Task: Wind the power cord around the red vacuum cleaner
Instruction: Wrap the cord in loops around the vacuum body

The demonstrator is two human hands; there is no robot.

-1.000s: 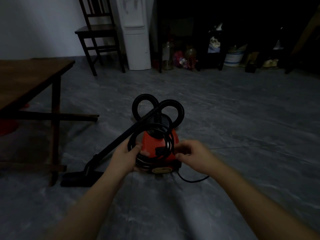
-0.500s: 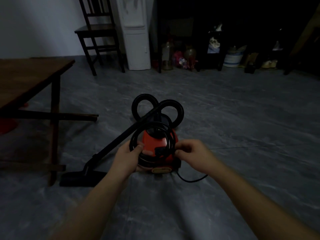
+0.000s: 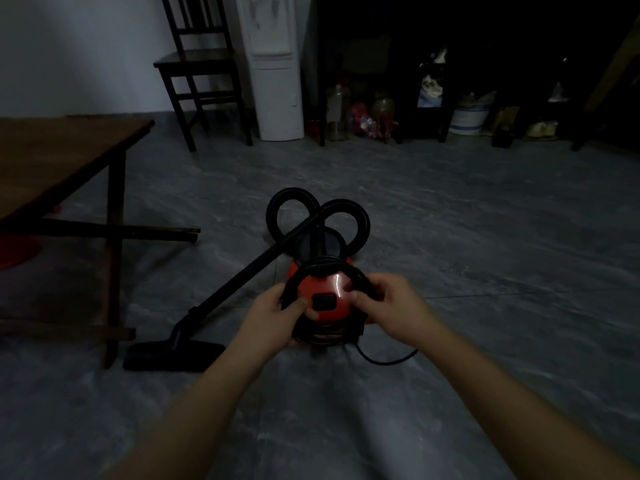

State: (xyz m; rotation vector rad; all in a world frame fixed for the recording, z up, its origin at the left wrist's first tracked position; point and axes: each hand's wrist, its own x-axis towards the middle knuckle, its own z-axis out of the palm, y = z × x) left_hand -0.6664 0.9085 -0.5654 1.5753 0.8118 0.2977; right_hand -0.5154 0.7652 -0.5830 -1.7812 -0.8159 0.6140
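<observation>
A small red vacuum cleaner (image 3: 327, 287) stands on the grey floor in front of me. Its black power cord (image 3: 323, 266) lies in a coiled loop over the red body. My left hand (image 3: 277, 315) grips the coil on its left side, thumb over the cord. My right hand (image 3: 391, 303) pinches the coil on its right side. One loose length of cord (image 3: 388, 360) trails on the floor below my right hand. The black ribbed hose (image 3: 349, 209) curls in two loops behind the body.
The black wand (image 3: 249, 271) runs down left to the floor nozzle (image 3: 173, 355). A wooden table (image 3: 59, 157) stands at the left, a dark chair (image 3: 204, 74) and a white water dispenser (image 3: 273, 64) at the back. Jars and buckets line the dark shelving behind.
Both hands have lifted the cord coil higher on the red body. The switch on top is now uncovered below the coil. The vacuum itself has not moved.
</observation>
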